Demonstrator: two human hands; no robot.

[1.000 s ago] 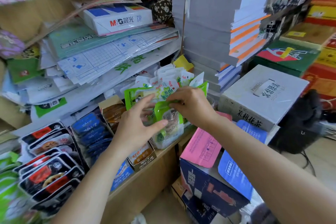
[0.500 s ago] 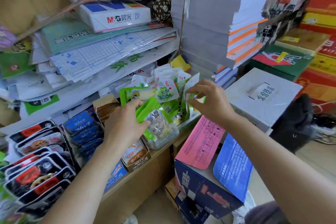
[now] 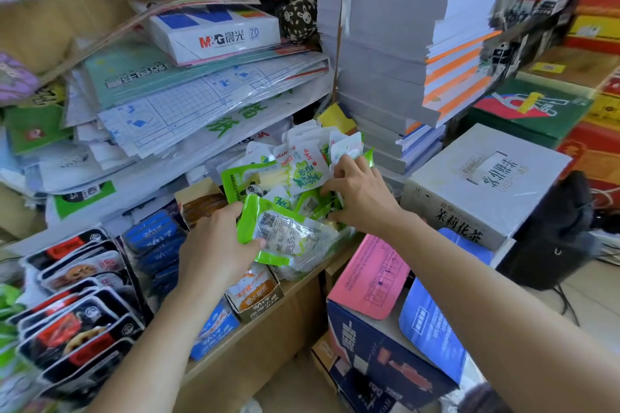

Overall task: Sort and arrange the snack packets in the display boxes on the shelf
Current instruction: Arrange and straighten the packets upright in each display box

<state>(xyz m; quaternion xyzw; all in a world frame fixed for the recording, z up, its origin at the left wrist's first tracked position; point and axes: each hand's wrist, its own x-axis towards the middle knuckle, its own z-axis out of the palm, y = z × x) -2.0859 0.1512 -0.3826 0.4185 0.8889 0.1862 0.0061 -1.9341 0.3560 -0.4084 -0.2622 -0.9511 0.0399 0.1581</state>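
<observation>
Green-edged clear plastic snack packet [image 3: 285, 233] lies tilted, barcode up, atop heap of green-and-white snack packets [image 3: 302, 168] on wooden shelf [image 3: 268, 318].

A single packet [image 3: 288, 235] lies at the left hand's [image 3: 218, 245] fingertips, in front of the heap of snack packets [image 3: 302, 171] — the right hand's [image 3: 360, 199] fingers [image 3: 345, 166] sit in that heap. Display boxes [image 3: 214, 329] stand left of the left fingers, a tea carton [image 3: 486, 184] right of the right fingers, and paper stacks [image 3: 379, 54] behind.

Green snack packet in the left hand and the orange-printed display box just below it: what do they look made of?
Green snack packet: glossy plastic film, going by its glare and wrinkles, with a seemingly clear panel showing the contents. Orange-printed display box: probably printed cardboard, matte, with stiff folded walls.
</observation>
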